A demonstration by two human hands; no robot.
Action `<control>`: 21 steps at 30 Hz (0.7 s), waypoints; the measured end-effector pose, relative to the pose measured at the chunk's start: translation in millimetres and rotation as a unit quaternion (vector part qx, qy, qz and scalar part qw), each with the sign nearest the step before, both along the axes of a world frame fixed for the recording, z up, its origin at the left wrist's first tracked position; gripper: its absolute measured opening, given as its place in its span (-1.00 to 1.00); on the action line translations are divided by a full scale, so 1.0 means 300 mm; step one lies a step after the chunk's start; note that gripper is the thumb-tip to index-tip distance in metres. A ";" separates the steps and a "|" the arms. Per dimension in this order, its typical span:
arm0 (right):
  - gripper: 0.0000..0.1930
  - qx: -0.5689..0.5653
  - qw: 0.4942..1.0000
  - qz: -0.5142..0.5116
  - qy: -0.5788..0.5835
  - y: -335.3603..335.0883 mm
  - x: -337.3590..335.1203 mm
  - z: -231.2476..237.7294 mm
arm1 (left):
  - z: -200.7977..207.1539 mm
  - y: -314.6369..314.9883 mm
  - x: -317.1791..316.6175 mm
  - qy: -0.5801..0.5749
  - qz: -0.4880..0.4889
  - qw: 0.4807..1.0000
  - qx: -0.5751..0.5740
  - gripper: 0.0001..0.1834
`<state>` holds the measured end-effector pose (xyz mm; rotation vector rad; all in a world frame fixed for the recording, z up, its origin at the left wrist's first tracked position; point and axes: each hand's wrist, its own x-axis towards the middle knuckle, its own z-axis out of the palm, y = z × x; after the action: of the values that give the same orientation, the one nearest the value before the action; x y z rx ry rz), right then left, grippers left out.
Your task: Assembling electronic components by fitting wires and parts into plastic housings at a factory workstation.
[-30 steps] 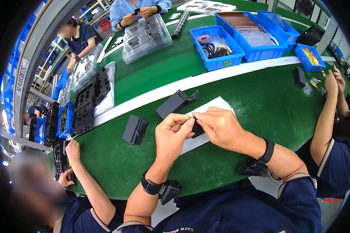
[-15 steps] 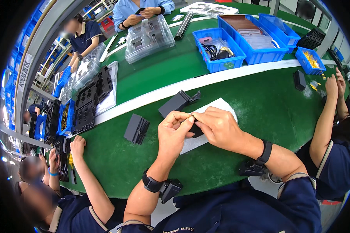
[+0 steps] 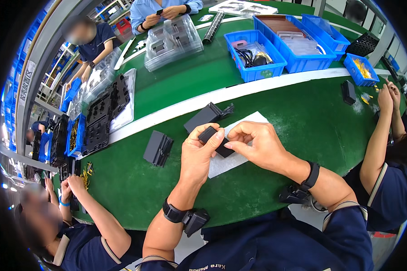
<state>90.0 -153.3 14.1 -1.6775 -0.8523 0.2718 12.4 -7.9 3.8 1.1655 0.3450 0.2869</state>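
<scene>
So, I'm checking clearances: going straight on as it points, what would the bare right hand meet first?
Probably the black rectangular piece in the left hand; the right hand may be touching it.

left hand (image 3: 195,156) gripping black block (image 3: 223,151), thumb across it; right hand (image 3: 260,142) touching its right side. white sheet (image 3: 226,166) below, on green table (image 3: 276,198). black stacks (image 3: 157,148) left and just beyond. blue bins (image 3: 257,74) past white strip (image 3: 212,96).

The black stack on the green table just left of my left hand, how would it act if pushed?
The black stack would probably slide apart, since its pieces sit unevenly, with no band visible. Its pieces look stiff, judging by their straight edges. Rolling seems unlikely, given the broad flat face.
</scene>
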 end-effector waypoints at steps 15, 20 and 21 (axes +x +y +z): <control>-0.87 -0.023 0.989 0.055 0.135 -0.007 0.030 -0.024 | 0.017 -0.022 -0.012 -0.010 -0.001 0.998 0.066 -0.70; -0.83 0.043 0.977 0.095 0.184 0.000 0.030 -0.040 | 0.076 0.057 -0.009 -0.017 0.073 0.980 0.183 -0.57; -0.81 0.047 0.978 0.087 0.186 0.002 0.025 -0.038 | 0.088 0.098 -0.019 -0.004 0.108 0.969 0.220 -0.56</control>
<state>97.5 -152.7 2.8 -1.4071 -0.7162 0.6341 6.6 21.4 30.2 1.5651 0.4148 0.5811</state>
